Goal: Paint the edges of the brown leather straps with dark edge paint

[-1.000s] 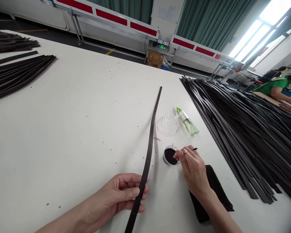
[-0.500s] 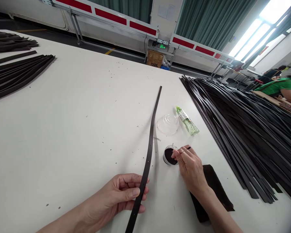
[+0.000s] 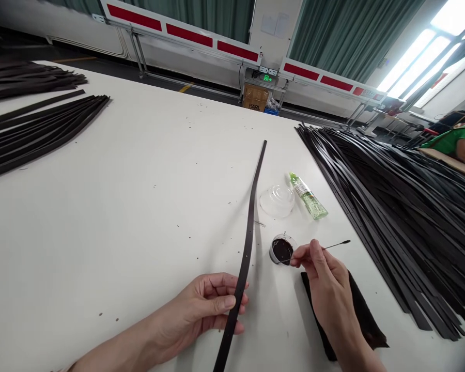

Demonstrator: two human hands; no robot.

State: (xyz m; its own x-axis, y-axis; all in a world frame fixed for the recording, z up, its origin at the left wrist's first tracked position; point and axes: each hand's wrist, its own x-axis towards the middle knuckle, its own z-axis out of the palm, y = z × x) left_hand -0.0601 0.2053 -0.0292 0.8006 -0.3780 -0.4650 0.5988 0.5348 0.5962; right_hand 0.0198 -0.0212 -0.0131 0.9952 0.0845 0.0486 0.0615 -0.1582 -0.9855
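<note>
Between the thumb and fingers of my left hand is a long black strap with small holes along it. Its far end points away across the table, and its near end runs out of the picture. My right hand pinches a thin stick with a dark, swollen tip at its upper right end. The stick's other end lies by the rim of a small cup of dark liquid. Under my right wrist lies a folded black cloth, partly hidden by the arm.
Behind the cup lie a clear plastic lid and a green-capped bottle. A large pile of black straps covers the right side of the white table. More straps lie at the far left. A person in green sits beyond the pile.
My right hand has drawn back from over the cup, down and to the right, and more of the stick shows. My left hand keeps its hold on the strap. The view has shifted slightly.
</note>
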